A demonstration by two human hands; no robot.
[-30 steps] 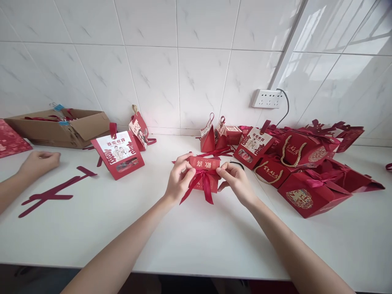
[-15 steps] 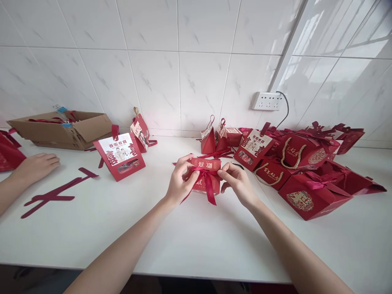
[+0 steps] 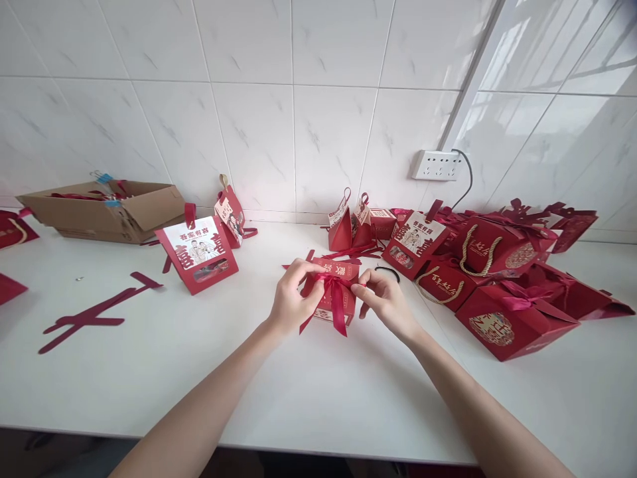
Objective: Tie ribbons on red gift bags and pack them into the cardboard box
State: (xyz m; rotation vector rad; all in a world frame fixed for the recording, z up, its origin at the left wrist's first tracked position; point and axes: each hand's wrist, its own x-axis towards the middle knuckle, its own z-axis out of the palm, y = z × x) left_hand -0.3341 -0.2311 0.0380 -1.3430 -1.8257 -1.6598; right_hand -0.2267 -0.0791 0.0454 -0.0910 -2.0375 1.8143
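Bright, even daylight on white tile and a white table; wide-angle view, sharp in the middle.

Light enters from the upper right of the wall socket (image 3: 436, 164), where the glossy tiles (image 3: 557, 99) carry pale window reflections and mild glare. Shadows are soft and short: faint grey patches lie on the table (image 3: 318, 398) under the forearms and below the red box (image 3: 334, 292). Grout lines bow outward towards the frame's edges, and the tabletop's near edge curves. A pink cast tints the wall left of the socket.
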